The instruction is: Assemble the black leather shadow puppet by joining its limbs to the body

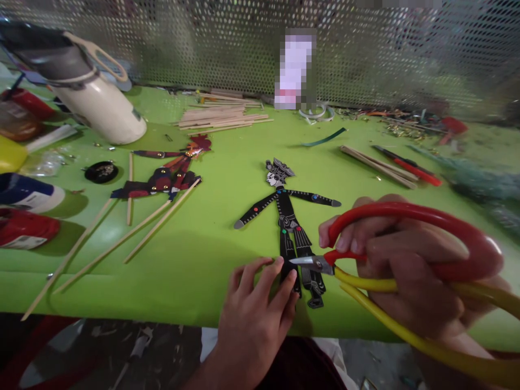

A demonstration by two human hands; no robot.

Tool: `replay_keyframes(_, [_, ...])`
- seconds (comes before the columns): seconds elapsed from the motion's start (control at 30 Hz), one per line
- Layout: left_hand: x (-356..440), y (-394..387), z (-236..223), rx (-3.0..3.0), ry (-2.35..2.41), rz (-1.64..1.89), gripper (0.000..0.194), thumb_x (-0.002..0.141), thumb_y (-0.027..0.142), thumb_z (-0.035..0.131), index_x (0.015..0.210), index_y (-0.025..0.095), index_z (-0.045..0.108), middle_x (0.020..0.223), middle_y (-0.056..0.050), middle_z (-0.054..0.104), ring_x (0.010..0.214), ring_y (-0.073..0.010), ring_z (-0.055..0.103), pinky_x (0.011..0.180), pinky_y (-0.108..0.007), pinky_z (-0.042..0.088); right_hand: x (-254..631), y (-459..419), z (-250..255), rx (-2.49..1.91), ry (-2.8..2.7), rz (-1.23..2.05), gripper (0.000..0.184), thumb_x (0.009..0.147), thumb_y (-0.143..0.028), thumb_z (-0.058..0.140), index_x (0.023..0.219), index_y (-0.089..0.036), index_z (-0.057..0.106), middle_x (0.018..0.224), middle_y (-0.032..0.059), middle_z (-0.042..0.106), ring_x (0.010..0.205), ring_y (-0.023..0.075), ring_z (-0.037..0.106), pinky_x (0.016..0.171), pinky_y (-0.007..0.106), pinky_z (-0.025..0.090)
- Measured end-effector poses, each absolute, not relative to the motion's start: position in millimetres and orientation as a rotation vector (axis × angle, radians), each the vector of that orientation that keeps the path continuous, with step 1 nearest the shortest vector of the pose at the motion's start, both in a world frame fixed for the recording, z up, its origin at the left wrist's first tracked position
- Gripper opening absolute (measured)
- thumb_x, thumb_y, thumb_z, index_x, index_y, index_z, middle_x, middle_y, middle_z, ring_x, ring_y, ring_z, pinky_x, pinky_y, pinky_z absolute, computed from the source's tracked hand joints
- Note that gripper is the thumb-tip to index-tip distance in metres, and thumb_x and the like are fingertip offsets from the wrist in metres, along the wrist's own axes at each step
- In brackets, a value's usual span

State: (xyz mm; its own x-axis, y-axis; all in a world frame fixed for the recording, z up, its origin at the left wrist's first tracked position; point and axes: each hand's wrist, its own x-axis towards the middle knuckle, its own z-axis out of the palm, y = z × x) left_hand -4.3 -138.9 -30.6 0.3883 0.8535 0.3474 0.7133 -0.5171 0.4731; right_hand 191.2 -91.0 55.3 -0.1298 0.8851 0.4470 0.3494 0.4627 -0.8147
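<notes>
A flat black jointed puppet (287, 208) with white line patterns and coloured dot fasteners lies face-up on the green table, arms spread. My left hand (254, 303) rests over its lower leg, the bent fingertips and thumb holding that leg near the table's front edge. My right hand (402, 260) grips large scissors (410, 208) with one red and one yellow handle. Their short metal blades look closed, and the tip touches or hovers just above the puppet's leg, beside my left fingertips. Part of the leg is hidden under my left hand.
A dark red puppet (162, 181) with wooden sticks lies left. Behind are bundled sticks (219, 116), a white bottle (109, 108) and perforated metal panel (203, 54). Paint jars (28, 227) and a black dish of small fasteners (101, 171) stand left; a red-black cutter (406, 165) lies right.
</notes>
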Motion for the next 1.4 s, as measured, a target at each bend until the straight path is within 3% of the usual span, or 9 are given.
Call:
replay_keyframes(0.13, [-4, -139, -32, 2.393, 1.388, 0.814, 0.023, 0.095, 0.025, 0.063, 0.117, 0.027, 0.070, 0.126, 0.000, 0.068, 0.116, -0.0237, 0.057, 0.093, -0.040, 0.044, 185, -82, 55, -1.013, -1.784, 0.698, 0.022, 0.091, -0.029, 0.058, 0.070, -0.023, 0.060, 0.078, 0.0059, 0.061, 0.080, 0.0241, 0.065, 0.068, 0.040, 0.056])
replay_keyframes(0.3, [-5, -140, -32, 2.410, 1.373, 0.812, 0.021, 0.094, 0.025, 0.064, 0.114, 0.026, 0.071, 0.124, -0.003, 0.068, 0.118, -0.0260, 0.057, 0.094, -0.042, 0.042, 170, -76, 58, -0.841, -1.881, 0.614, 0.019, 0.086, -0.018, 0.059, 0.068, -0.022, 0.056, 0.073, 0.0034, 0.057, 0.068, 0.0182, 0.060, 0.063, 0.036, 0.057])
replay_keyframes(0.43, [-4, -139, -30, 2.430, 1.360, 0.811, 0.023, 0.094, 0.026, 0.063, 0.115, 0.025, 0.071, 0.118, -0.005, 0.070, 0.114, -0.0271, 0.059, 0.092, -0.042, 0.042, 162, -81, 58, -0.859, -1.886, 0.511, 0.018, 0.082, -0.010, 0.055, 0.068, -0.022, 0.055, 0.076, 0.0049, 0.055, 0.071, 0.0194, 0.059, 0.061, 0.036, 0.057])
replay_keyframes(0.63, [-4, -139, -32, 2.438, 1.360, 0.886, 0.021, 0.096, 0.026, 0.059, 0.112, 0.022, 0.072, 0.110, -0.008, 0.071, 0.108, -0.0285, 0.060, 0.089, -0.043, 0.042, 152, -78, 53, -0.885, -1.802, 0.595, 0.028, 0.083, -0.011, 0.053, 0.062, -0.022, 0.037, 0.067, 0.0000, 0.047, 0.065, 0.0164, 0.056, 0.063, 0.036, 0.056])
replay_keyframes(0.73, [-4, -139, -31, 2.437, 1.382, 0.864, 0.018, 0.095, 0.026, 0.061, 0.108, 0.024, 0.073, 0.110, -0.007, 0.071, 0.108, -0.0284, 0.059, 0.090, -0.044, 0.041, 151, -75, 54, -0.942, -1.754, 0.631, 0.027, 0.085, -0.012, 0.051, 0.063, -0.022, 0.040, 0.070, 0.0015, 0.049, 0.070, 0.0179, 0.058, 0.066, 0.038, 0.056])
replay_keyframes(0.9, [-2, -138, -33, 2.488, 1.350, 0.963, 0.021, 0.098, 0.025, 0.054, 0.110, 0.021, 0.071, 0.106, -0.008, 0.072, 0.106, -0.0287, 0.060, 0.088, -0.043, 0.044, 142, -73, 48, -0.793, -1.775, 0.485, 0.023, 0.078, -0.008, 0.055, 0.062, -0.021, 0.044, 0.067, 0.0008, 0.049, 0.066, 0.0166, 0.057, 0.060, 0.033, 0.054])
replay_keyframes(1.03, [-16, -144, -36, 2.354, 1.265, 1.018, 0.024, 0.094, 0.015, 0.058, 0.116, 0.018, 0.067, 0.111, -0.009, 0.069, 0.106, -0.0262, 0.060, 0.092, -0.041, 0.048, 135, -72, 46, -0.758, -1.780, 0.438, 0.018, 0.076, -0.009, 0.050, 0.065, -0.022, 0.044, 0.067, 0.0003, 0.045, 0.065, 0.0166, 0.054, 0.059, 0.032, 0.053])
replay_keyframes(1.2, [-39, -153, -25, 2.304, 1.216, 1.078, 0.025, 0.091, 0.002, 0.058, 0.110, 0.015, 0.067, 0.108, -0.007, 0.069, 0.104, -0.0195, 0.061, 0.092, -0.032, 0.051, 141, -74, 57, -0.973, -1.808, 0.507, 0.028, 0.083, -0.010, 0.053, 0.065, -0.021, 0.036, 0.066, -0.0006, 0.046, 0.064, 0.0149, 0.056, 0.058, 0.031, 0.050])
replay_keyframes(1.4, [-18, -148, -23, 2.417, 1.409, 1.024, 0.021, 0.095, 0.013, 0.056, 0.112, 0.016, 0.068, 0.113, -0.007, 0.071, 0.105, -0.0265, 0.061, 0.086, -0.042, 0.050, 144, -75, 57, -0.991, -1.758, 0.503, 0.023, 0.084, -0.011, 0.053, 0.063, -0.020, 0.048, 0.071, 0.0013, 0.054, 0.067, 0.0151, 0.058, 0.060, 0.032, 0.052])
